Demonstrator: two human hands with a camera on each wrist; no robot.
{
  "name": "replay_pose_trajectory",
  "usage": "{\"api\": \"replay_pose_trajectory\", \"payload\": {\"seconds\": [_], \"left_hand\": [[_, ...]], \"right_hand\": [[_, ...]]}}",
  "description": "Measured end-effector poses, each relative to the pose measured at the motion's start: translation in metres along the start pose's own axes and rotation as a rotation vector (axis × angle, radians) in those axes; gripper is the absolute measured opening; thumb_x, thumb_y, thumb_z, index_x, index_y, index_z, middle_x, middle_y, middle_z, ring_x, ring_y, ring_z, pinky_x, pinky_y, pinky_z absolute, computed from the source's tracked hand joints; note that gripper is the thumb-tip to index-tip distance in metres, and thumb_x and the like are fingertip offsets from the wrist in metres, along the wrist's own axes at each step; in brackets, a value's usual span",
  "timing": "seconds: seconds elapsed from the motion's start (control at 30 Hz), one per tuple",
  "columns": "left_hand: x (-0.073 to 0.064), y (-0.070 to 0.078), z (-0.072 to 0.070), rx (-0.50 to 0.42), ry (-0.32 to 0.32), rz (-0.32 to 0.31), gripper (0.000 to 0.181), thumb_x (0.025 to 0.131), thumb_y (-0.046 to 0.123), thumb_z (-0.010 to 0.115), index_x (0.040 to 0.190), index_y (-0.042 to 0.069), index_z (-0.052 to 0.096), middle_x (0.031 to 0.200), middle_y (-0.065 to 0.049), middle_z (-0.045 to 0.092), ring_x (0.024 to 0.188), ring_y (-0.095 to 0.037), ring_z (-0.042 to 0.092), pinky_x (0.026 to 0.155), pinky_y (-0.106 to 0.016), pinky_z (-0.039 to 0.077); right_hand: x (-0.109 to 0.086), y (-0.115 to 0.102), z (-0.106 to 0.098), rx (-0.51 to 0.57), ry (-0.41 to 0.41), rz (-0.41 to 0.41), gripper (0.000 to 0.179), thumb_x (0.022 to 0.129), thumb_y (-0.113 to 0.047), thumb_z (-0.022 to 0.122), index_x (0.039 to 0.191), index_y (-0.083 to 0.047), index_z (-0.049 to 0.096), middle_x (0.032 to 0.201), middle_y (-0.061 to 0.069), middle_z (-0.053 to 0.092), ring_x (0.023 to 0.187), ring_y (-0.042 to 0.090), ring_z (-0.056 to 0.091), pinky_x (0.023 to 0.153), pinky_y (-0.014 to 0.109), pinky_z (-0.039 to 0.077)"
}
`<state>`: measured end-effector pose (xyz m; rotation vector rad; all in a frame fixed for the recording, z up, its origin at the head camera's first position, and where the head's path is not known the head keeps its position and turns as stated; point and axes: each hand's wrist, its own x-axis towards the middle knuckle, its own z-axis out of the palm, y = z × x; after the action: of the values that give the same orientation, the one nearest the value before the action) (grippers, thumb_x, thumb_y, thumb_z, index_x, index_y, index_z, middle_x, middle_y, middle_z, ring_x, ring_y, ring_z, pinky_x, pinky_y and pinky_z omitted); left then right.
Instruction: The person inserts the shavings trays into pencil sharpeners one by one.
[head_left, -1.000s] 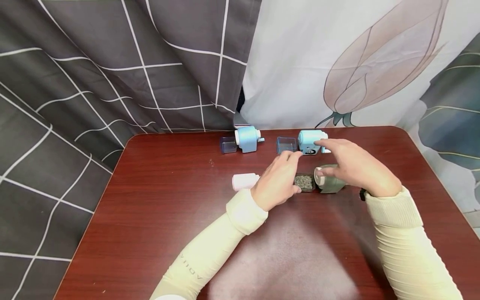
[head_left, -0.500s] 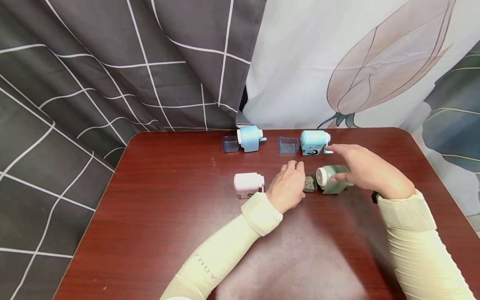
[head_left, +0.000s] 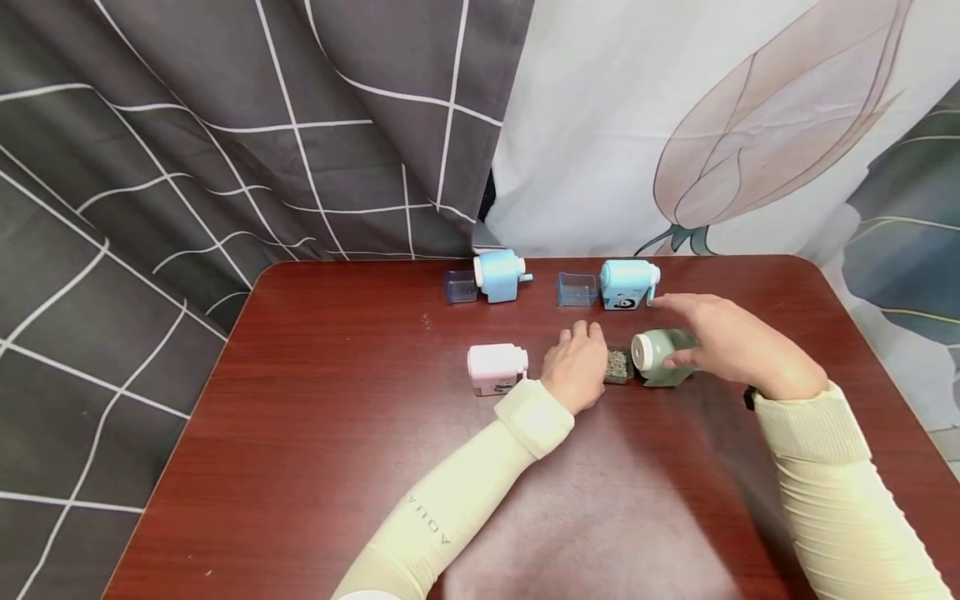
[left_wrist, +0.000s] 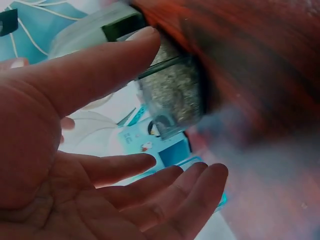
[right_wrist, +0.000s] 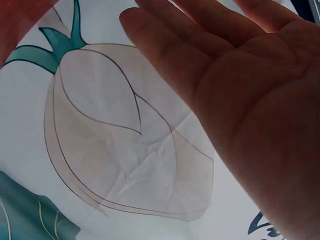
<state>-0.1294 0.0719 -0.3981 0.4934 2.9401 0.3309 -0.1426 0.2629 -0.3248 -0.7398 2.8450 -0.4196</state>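
A green hand-crank pencil sharpener (head_left: 660, 357) stands on the table, its dark see-through drawer (head_left: 618, 367) beside it, filled with grey-brown shavings. Just left of that drawer is my left hand (head_left: 576, 367). The left wrist view shows its thumb (left_wrist: 115, 65) and fingers spread apart, with the drawer of shavings (left_wrist: 172, 92) beyond the thumb tip and nothing gripped. My right hand (head_left: 731, 346) reaches over the right side of the green sharpener, thumb in front of its body. Its fingers (right_wrist: 165, 55) are extended and hold nothing in the right wrist view.
A pink sharpener (head_left: 497, 367) stands left of my left hand. Along the back edge are a blue sharpener (head_left: 498, 275) with a dark drawer (head_left: 461, 287), and a light-blue panda sharpener (head_left: 626, 283) with a clear blue drawer (head_left: 576, 289). Curtains (head_left: 585, 125) hang behind the table.
My left hand has moved right, uncovering more of the pink sharpener. My right hand has drawn right, away from the light-blue panda sharpener. The view has shifted slightly.
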Motion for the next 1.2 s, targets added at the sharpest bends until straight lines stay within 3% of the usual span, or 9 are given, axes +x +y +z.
{"api": "replay_pose_trajectory", "payload": {"seconds": [0.33,0.6,0.9,1.2], "left_hand": [[0.007,-0.005,0.008,-0.031,-0.007,0.008,0.064,0.080,0.024,0.085,0.133,0.009,0.054,0.122,-0.005,0.057,0.108,-0.021,0.056,0.079,-0.033,0.054],[0.009,-0.008,0.011,-0.056,0.000,0.060,0.046,0.081,0.025,0.084,0.120,0.012,0.063,0.113,-0.001,0.064,0.105,-0.018,0.059,0.079,-0.031,0.056],[0.008,-0.012,0.010,-0.099,0.030,0.094,0.045,0.080,0.025,0.086,0.118,0.010,0.066,0.110,-0.002,0.066,0.105,-0.019,0.063,0.086,-0.030,0.054],[0.008,-0.014,0.010,-0.087,0.034,0.113,0.048,0.080,0.030,0.086,0.119,0.010,0.066,0.108,-0.001,0.066,0.104,-0.018,0.064,0.087,-0.028,0.053]], "right_hand": [[0.002,0.003,0.006,0.000,-0.019,0.021,0.079,0.072,-0.008,0.089,0.137,0.012,0.050,0.134,0.033,0.055,0.125,0.050,0.051,0.103,0.061,0.039],[0.002,0.004,0.008,-0.002,-0.016,0.017,0.077,0.072,-0.008,0.089,0.136,0.011,0.052,0.133,0.031,0.057,0.124,0.048,0.052,0.103,0.061,0.040],[0.002,0.005,0.011,-0.009,-0.017,0.016,0.073,0.072,-0.006,0.089,0.135,0.010,0.055,0.132,0.030,0.058,0.124,0.048,0.052,0.102,0.061,0.040],[0.002,0.006,0.013,0.005,-0.032,0.033,0.069,0.073,-0.007,0.088,0.132,0.009,0.057,0.131,0.028,0.060,0.121,0.046,0.056,0.099,0.060,0.043]]}}
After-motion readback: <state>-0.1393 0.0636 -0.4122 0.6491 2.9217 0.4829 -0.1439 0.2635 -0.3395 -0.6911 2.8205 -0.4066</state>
